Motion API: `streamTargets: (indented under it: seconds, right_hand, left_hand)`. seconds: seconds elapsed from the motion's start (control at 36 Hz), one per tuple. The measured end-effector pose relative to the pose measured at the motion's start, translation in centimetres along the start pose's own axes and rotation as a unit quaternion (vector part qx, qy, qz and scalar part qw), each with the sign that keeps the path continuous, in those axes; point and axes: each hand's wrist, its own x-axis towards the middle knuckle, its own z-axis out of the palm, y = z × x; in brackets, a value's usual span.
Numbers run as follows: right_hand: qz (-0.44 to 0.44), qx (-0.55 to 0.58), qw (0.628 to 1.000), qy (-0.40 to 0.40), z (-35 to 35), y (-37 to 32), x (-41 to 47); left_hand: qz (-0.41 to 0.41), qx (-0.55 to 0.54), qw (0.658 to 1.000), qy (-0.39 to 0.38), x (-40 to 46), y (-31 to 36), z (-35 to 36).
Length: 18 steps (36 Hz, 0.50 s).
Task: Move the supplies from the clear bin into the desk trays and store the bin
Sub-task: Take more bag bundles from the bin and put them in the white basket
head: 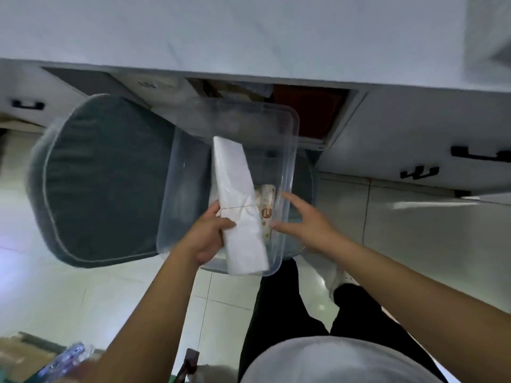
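Left hand (206, 239) grips a white wrapped bundle (239, 203) near its lower third, fingers curled round the left edge, thumb on top beside a thin band that runs across the wrap. Bundle tilts up out of the clear bin (290, 150), lower end near the bin's close rim, upper end angled toward the far wall. Right hand (307, 219) is released, fingers spread and loose, holding nothing, hovering inside the bin at its right wall, just beside a printed packet (267, 208) lying under the bundle. Contact with wall or packet: cannot tell.

Bin sits on a dark green chair cushion (105, 178), overhanging its right side. Above, the white table (249, 37) edge, with drawers and black handles (479, 154) below. Desk trays not in view. Tiled floor (414, 244), person's dark trousers below.

Handling judgement: bundle looks like stacked paper or thin bags in soft wrap, fairly light, holds its shape but may flex along its length; wrap probably slick. One-hand grip off-centre risks droop or slip, better to support the far end with the right hand or grip at the band. Packet looks light, flat, easy pinch at an edge. Bin is stiff, light, take by both rims once emptied; perch on cushion looks tippy.
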Motion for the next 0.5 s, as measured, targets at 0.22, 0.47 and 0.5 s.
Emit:
streamTargets:
  seconds: [0.22,0.47,0.5]
  right_hand:
    - [-0.037,0.191,0.973,-0.121,-9.0,-0.2,-10.0]
    - [-0.179,0.168,0.969,-0.010,-17.7,3.2,-20.2]
    - [-0.196,0.167,0.966,-0.001,-18.6,3.5,-21.0]
  left_hand:
    - [0.118,-0.004,0.990,-0.082,-11.4,-1.2,13.5]
    - [0.216,0.039,0.961,-0.168,-15.1,-1.8,27.1]
    - [0.223,0.051,0.957,-0.179,-15.3,-1.7,28.3]
